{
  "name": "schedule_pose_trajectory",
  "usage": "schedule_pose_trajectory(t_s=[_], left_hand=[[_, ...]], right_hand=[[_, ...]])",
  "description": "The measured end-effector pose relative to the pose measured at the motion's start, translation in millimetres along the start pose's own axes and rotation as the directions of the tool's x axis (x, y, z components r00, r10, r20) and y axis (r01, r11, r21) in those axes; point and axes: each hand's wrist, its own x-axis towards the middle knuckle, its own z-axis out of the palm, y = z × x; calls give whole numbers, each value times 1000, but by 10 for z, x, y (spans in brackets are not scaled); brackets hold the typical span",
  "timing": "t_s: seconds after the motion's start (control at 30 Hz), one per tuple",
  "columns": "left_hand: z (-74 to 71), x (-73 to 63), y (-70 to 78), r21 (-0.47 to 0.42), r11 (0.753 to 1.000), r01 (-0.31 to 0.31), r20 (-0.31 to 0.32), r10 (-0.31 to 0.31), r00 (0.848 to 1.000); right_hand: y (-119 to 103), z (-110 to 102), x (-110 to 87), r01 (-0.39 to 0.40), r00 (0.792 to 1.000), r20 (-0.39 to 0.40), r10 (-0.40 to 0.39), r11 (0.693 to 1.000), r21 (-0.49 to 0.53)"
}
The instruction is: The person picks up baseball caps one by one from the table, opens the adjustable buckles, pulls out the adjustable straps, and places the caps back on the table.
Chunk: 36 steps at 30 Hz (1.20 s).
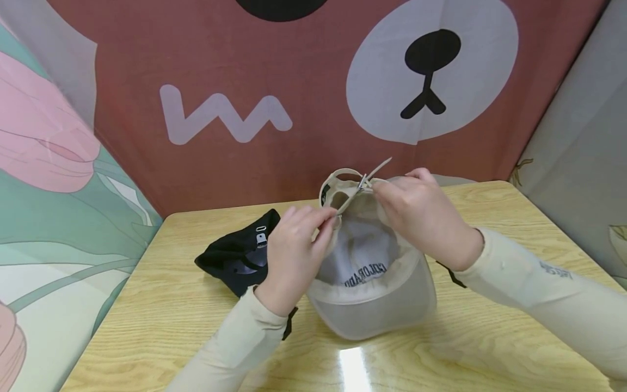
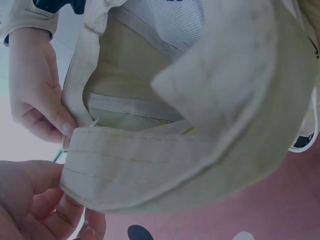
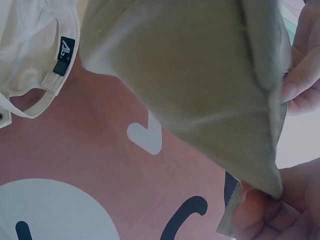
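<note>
A beige cap (image 1: 369, 250) hangs crown-down before me, its brim (image 1: 372, 316) toward me and reversed dark lettering inside. My left hand (image 1: 294, 250) pinches the left part of its back strap (image 1: 348, 202) between thumb and fingertips. My right hand (image 1: 425, 215) pinches the right side of the back opening, close beside a small metal buckle (image 1: 362, 182). The strap's free tip (image 1: 383, 165) sticks up past the buckle. In the left wrist view, stitched beige fabric (image 2: 120, 165) lies at the fingertips. The right wrist view shows the crown's outside (image 3: 190, 75); the buckle is hidden there.
A black cap (image 1: 245, 250) with a metal buckle lies on the wooden table (image 1: 147, 316) at the left. Behind the beige cap is a cream cap (image 3: 45, 50) with a dark label. A printed cloth (image 1: 245, 174) with cartoon shapes stands along the table's back edge.
</note>
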Motion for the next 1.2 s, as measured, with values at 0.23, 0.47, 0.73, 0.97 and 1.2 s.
schedule_pose_trajectory(t_s=[0.23,0.47,0.73,0.97,1.2], left_hand=[[-9,7,0,-8,1000,10,3,-10,1000],[-8,1,4,-2,1000,6,-2,-6,1000],[-18,-3,11,-6,1000,14,17,-14,1000],[-19,-2,17,-6,999,38,43,-38,998],[-7,-15,14,-16,1000,11,31,-10,999]], right_hand=[[2,-10,-2,-17,1000,4,17,1000,22],[8,-9,-11,-43,999,13,42,998,47],[5,-29,-2,-50,998,29,49,998,29],[-14,-29,12,-20,1000,7,20,1000,-11],[7,-32,10,-101,994,38,98,991,85]])
